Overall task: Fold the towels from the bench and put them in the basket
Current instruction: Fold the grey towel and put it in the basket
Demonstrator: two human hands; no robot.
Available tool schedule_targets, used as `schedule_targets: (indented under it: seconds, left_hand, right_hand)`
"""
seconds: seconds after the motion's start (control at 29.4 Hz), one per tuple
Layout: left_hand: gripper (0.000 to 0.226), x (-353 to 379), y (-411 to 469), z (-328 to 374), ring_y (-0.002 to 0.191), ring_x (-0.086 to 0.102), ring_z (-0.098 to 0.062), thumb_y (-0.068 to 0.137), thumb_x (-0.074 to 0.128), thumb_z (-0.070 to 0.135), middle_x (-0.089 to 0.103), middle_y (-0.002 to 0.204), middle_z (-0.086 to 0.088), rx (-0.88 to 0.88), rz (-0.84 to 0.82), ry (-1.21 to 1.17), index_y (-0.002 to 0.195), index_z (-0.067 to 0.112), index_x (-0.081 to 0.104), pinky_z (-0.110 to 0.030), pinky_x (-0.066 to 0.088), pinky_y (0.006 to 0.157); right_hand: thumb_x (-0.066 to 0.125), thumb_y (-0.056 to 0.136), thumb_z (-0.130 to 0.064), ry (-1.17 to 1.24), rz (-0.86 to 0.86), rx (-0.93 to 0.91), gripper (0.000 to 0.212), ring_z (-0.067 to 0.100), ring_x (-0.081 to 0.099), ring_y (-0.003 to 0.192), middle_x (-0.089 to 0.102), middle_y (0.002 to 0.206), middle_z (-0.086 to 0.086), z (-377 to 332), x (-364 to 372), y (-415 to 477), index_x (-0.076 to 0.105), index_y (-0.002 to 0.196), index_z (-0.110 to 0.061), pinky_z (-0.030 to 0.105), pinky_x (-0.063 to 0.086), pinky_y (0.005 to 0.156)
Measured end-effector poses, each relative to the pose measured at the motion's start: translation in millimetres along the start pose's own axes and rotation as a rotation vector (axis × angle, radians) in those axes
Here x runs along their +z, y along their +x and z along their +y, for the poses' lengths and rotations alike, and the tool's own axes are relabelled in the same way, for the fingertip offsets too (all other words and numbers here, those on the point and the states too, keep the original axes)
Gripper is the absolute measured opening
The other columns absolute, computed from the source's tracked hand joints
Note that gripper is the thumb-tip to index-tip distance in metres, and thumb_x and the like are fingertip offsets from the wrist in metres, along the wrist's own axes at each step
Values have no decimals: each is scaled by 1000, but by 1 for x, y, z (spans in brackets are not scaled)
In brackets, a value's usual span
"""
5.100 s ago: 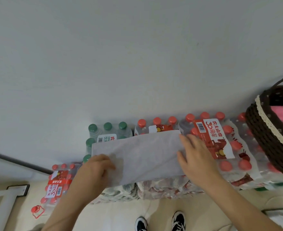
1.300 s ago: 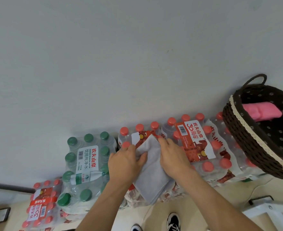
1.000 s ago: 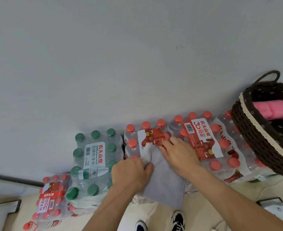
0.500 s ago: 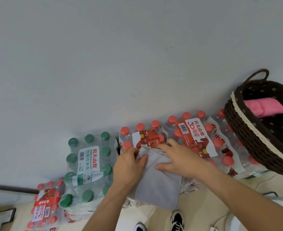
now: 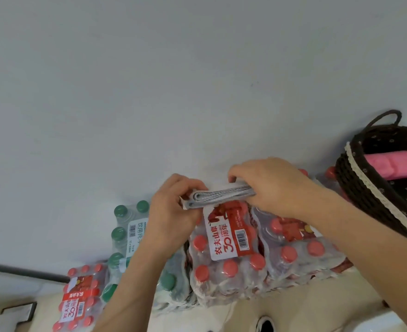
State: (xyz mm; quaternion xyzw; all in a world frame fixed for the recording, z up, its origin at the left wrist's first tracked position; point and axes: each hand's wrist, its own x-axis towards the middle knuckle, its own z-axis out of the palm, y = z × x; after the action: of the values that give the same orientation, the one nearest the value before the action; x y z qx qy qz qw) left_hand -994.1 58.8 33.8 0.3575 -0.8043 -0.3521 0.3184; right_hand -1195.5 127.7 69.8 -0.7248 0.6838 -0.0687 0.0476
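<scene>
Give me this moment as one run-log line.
grey towel: folded, held over bottle packs | left hand: pinches its left end | right hand: grips its right end | basket: at right, pink towel inside

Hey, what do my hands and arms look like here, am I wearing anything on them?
The left hand and right hand are both bare: no gloves, rings or watch show. The left forearm and right forearm are bare too, with no sleeves in view.
</scene>
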Motion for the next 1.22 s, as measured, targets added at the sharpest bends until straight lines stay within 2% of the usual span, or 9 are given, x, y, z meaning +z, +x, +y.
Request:
schedule_targets:
  seconds: [0.2, 0.37, 0.44, 0.61, 0.78, 0.88, 0.99, 1.12, 1.22]
  left_hand:
    - [29, 32, -54, -65, 77, 45, -14, 61, 65, 3, 45, 87, 8, 33, -241, 443, 79, 23, 54, -24, 41, 58]
    - [35, 34, -74, -64, 84, 48, -12, 62, 66, 23, 46, 99, 7, -136, -295, 329, 96, 23, 58, -22, 43, 70]
    - [42, 34, -75, -58, 84, 54, -11, 72, 69, 30, 47, 105, 8, -212, -245, 298, 112, 28, 55, -22, 47, 76]
    - [52, 39, -76, -49, 80, 61, -9, 74, 72, 51, 52, 105, 7, -435, -238, 284, 118, 40, 47, -24, 48, 70]
    - [35, 42, -74, -45, 70, 61, -9, 74, 75, 30, 59, 94, 6, -450, -235, 295, 105, 39, 59, -18, 42, 61]
    - [27, 40, -72, -44, 51, 60, -6, 75, 69, -1, 69, 74, 1, -613, -139, -100, 82, 25, 71, -17, 48, 52]
    - [33, 36, -72, -43, 65, 64, -14, 74, 64, -15, 74, 79, -6, -708, -89, -373, 75, 17, 76, -33, 56, 67]
    - [30, 40, -77, -47, 55, 66, -12, 75, 66, -11, 72, 78, 1, -651, -100, -235, 75, 18, 74, -22, 54, 56]
    - [30, 45, -82, -54, 73, 62, -13, 69, 70, 2, 60, 91, 6, -449, -149, 109, 76, 31, 71, -19, 50, 66]
  right_hand:
    - [56, 70, -7, -214, -32, -145, 36, 18, 61, 74, 60, 81, -4, -12, 99, -31, 61, 103, -21, 33, 32, 69]
    - [58, 79, -38, 92, -307, 87, 63, 17, 43, 117, 44, 123, -6, -8, 105, -46, 36, 138, -36, 40, 35, 93]
    - [61, 78, -55, 315, -260, 214, 67, 14, 38, 119, 39, 121, -9, -4, 98, -50, 37, 138, -39, 38, 36, 102]
    - [69, 81, -44, 467, -118, 390, 71, 15, 41, 121, 36, 129, -4, -9, 107, -60, 35, 142, -33, 28, 36, 104]
    - [73, 80, -28, 281, -28, 296, 57, 19, 46, 111, 39, 127, 0, -16, 125, -67, 50, 132, -29, 32, 47, 94]
    - [72, 79, -16, 262, 41, 238, 32, 17, 51, 94, 46, 114, 0, -16, 129, -69, 63, 110, -21, 29, 51, 80]
    - [71, 79, -7, 285, 115, 222, 14, 14, 54, 81, 51, 99, -1, -15, 129, -74, 68, 92, -13, 25, 50, 71]
    - [74, 78, -15, 186, 127, 210, 10, 13, 51, 83, 50, 94, -5, -16, 132, -80, 67, 86, -17, 27, 51, 70]
    - [71, 73, -33, 16, 121, 181, 16, 20, 46, 108, 51, 114, -1, -23, 128, -83, 63, 82, -22, 37, 46, 84]
